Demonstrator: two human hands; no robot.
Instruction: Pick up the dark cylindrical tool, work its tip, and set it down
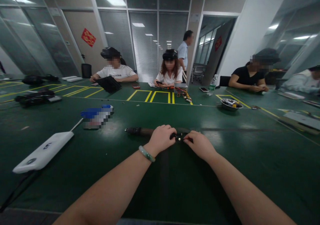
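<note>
My left hand, with a green bangle at the wrist, has its fingers closed on one side of a small dark part with a bright square spot. From the other side my right hand pinches at the same part with thumb and fingertips. Its exact kind is too small and dark to make out. Just behind the hands, a long dark rod-like object with a narrow metallic tip lies across the green table. My left hand covers part of it.
To the left lie a white power bank with a cable and a phone-like item beside blue material. A metal bowl of small parts, a water bottle and coloured wires stand farther back. Several people sit across the table.
</note>
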